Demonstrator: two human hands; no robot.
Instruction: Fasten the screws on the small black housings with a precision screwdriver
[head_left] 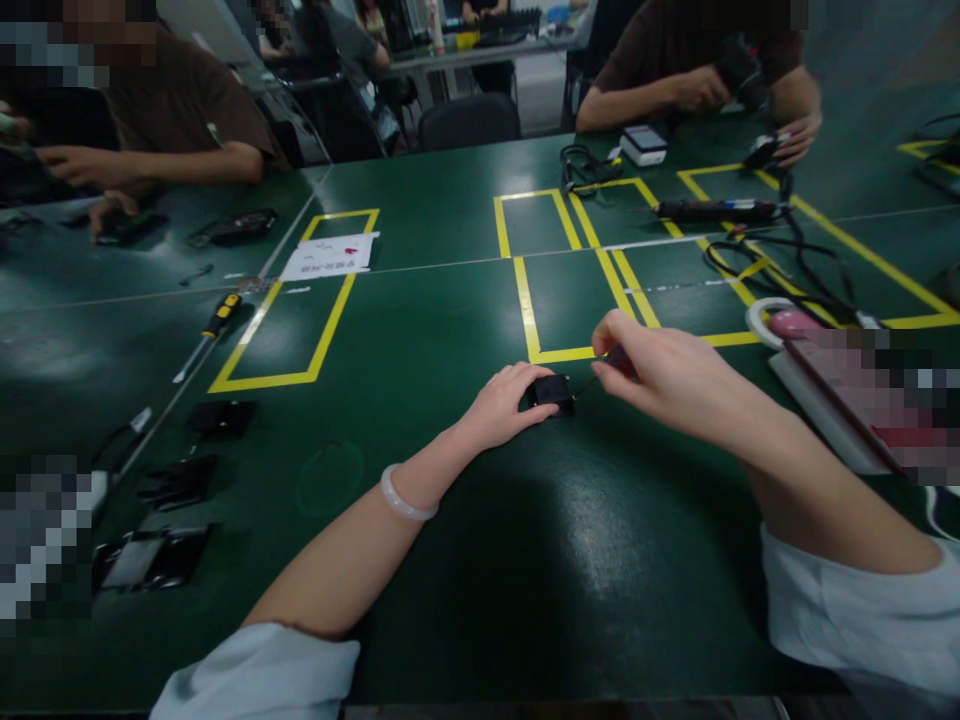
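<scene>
My left hand (514,402) is closed on a small black block-shaped part (553,394), its thumb and fingers at either side, and the part rests on the green table. To its right, my right hand (643,372) pinches the dark handle (618,362) of what looks like a small screwdriver. A thin dark shaft runs from those fingers toward the right side of the black part. Whether the tip touches the part I cannot tell. Most of the handle is hidden by my fingers.
At left lie a yellow-black screwdriver (222,314) and several black parts (180,482). Yellow tape (321,345) marks rectangles, one with a paper sheet (330,256). Cables (806,265), an electric screwdriver (716,210) and a tape roll (765,318) lie right. Two people work opposite.
</scene>
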